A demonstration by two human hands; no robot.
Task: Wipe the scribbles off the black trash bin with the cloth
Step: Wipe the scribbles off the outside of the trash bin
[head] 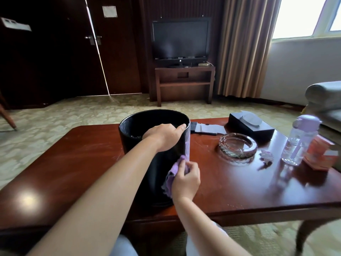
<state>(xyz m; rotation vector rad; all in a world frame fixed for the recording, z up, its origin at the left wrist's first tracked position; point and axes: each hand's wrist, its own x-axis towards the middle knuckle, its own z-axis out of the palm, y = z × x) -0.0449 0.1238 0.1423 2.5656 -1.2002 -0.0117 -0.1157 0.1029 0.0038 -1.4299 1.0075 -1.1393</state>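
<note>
A round black trash bin (129, 137) stands upright on the reddish wooden coffee table (73, 159). Pale purple scribbles (187, 145) run down its right side. My left hand (164, 134) grips the bin's near-right rim, fingers curled inside and thumb along the rim. My right hand (186, 180) holds a bunched purple cloth (173, 172) and presses it against the bin's wall just below the scribbles.
To the right on the table stand a glass ashtray (238, 146), a crumpled scrap (266, 156), a clear bottle with a purple lid (299, 143), an orange box (321, 154) and a black tissue box (251, 126). A dark remote and papers (206, 129) lie behind the bin.
</note>
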